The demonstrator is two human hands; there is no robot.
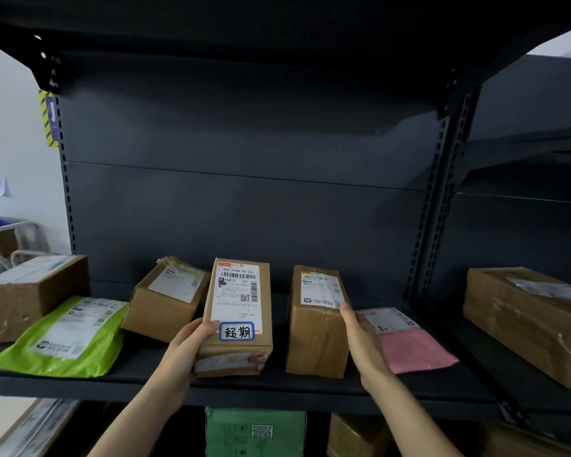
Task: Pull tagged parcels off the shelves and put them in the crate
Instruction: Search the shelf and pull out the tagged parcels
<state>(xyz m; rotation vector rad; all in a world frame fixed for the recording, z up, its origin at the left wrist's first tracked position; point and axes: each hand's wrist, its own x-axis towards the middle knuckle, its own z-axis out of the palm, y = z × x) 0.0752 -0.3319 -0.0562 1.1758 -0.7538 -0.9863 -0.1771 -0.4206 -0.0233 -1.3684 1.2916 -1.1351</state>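
Note:
A narrow cardboard parcel point(238, 311) lies on the dark shelf point(277, 387) at the centre, with a white shipping label and a blue-bordered handwritten tag at its near end. My left hand point(185, 351) grips its left side, thumb on top beside the tag. To its right stands a second cardboard parcel point(317, 328) with only a shipping label. My right hand point(363, 344) rests flat against this parcel's right side, fingers extended. No crate is in view.
Also on the shelf are a green mailer bag point(63, 338), a cardboard box point(23, 291) at far left, a smaller box point(165, 298), a pink mailer point(406, 341) and a large box point(534, 321) at right. A green box point(254, 430) and further parcels sit on the shelf below.

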